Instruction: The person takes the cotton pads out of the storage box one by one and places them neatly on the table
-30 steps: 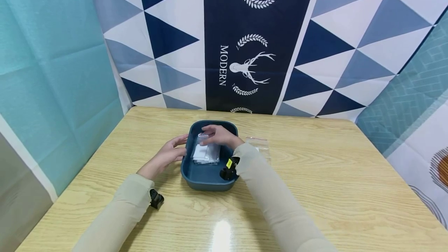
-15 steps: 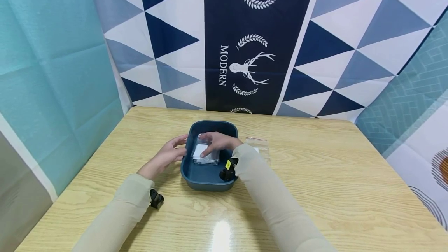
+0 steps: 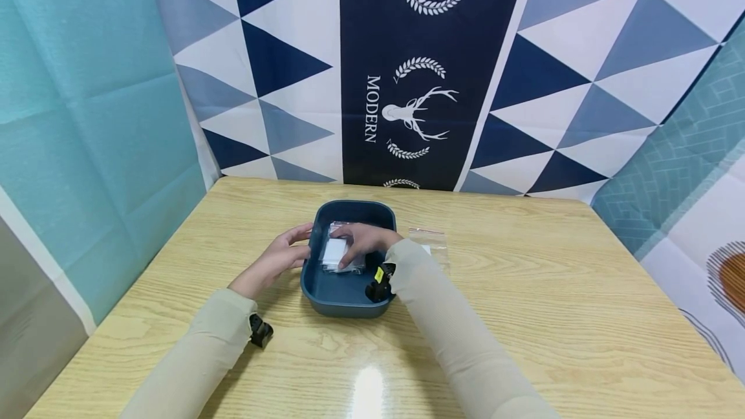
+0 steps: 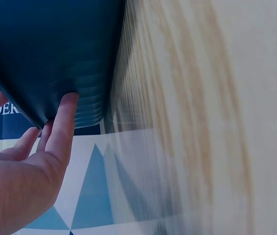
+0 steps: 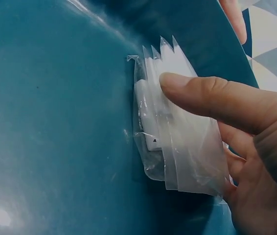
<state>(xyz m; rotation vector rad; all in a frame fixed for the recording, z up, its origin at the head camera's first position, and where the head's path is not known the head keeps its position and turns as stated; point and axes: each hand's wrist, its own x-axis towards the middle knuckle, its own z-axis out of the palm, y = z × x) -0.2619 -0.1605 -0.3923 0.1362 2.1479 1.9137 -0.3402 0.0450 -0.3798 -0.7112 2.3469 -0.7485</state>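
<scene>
A dark blue plastic bin [image 3: 349,309] stands on the table. Inside it is a stack of clear zip-lock bags [image 3: 334,252] with flat white pieces in them. My right hand [image 3: 368,238] reaches into the bin and grips the stack. In the right wrist view, its thumb lies across the near edges of the bags [image 5: 192,156], and the other fingers are behind them, partly hidden. My left hand [image 3: 280,256] is at the bin's left side. The left wrist view shows its extended fingers [image 4: 64,122] touching the bin's outer wall [image 4: 55,54].
Another clear zip-lock bag [image 3: 432,242] lies on the wooden table [image 3: 559,302] just right of the bin, partly covered by the right sleeve. A patterned cloth [image 3: 291,50] hangs behind the table, with a turquoise cloth [image 3: 99,134] at the left.
My right hand has lowered from above the bags onto the stack, its thumb and fingers closing in on them. The left hand keeps its place at the bin wall.
</scene>
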